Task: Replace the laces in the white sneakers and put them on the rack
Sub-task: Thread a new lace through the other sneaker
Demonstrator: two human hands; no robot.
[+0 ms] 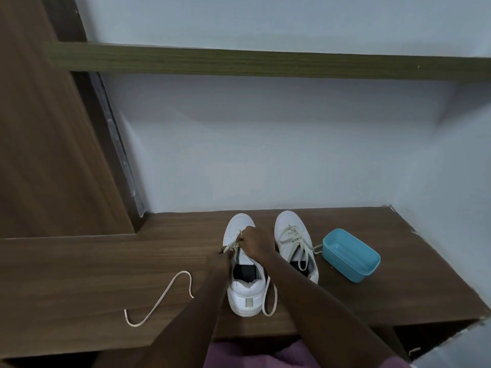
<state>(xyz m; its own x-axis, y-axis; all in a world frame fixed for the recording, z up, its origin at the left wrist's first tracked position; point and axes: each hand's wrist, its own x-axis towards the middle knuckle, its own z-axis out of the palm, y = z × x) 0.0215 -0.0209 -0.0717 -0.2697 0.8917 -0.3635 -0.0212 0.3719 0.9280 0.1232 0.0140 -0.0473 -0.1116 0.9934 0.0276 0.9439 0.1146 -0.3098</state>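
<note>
Two white sneakers stand side by side on the wooden bench [79, 261], toes toward the wall. Over the left sneaker [245, 293], my right hand [255, 244] pinches a cream lace at the front eyelets. My left hand [219, 261] grips the same lace at the shoe's left edge. One end of that lace [271, 301] loops down past the heel on the right. The right sneaker [292, 229] is fully laced, its ends lying loose. A separate cream lace [162, 298] lies on the bench to the left.
A turquoise plastic tub [350, 254] sits right of the laced sneaker, near the bench's right end. A wooden shelf [265, 63] runs along the wall above. A wooden cabinet panel [39, 128] rises on the left. The bench's front edge is close to my lap.
</note>
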